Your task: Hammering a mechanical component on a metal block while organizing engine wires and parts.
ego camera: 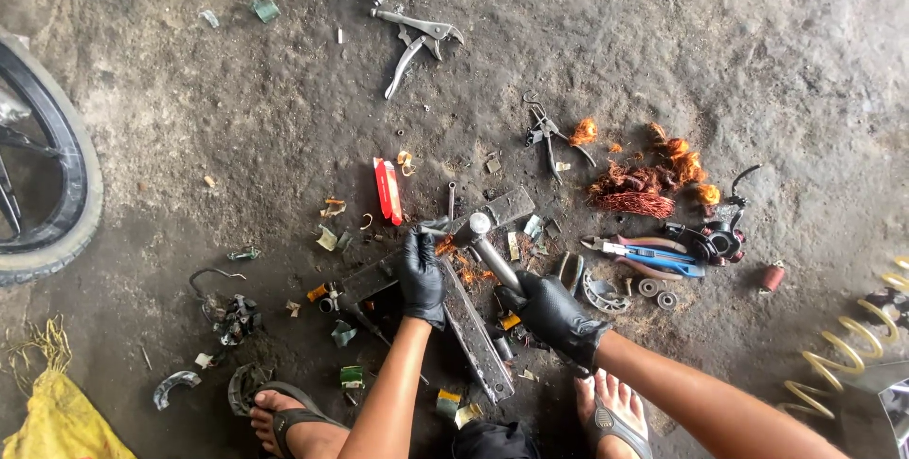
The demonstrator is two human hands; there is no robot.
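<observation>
Both my hands wear black gloves and work low over a dirty concrete floor. My left hand (420, 274) pinches a small metal piece (434, 229) against a flat steel bar (473, 326). My right hand (552, 312) grips the handle of a steel hammer (486, 239), its head sitting just right of the pinched piece. Copper wire scraps (464, 265) glow orange between the two hands. My sandalled feet (294, 416) frame the bar at the bottom.
Locking pliers (417, 38) lie at the top, snap-ring pliers (547, 132) and a copper wire pile (639, 189) to the right, blue-handled pliers (653, 255) beside them. A red box (387, 190), a tyre (57, 166) at left, a yellow sack (57, 421) and coiled yellow hose (852, 345).
</observation>
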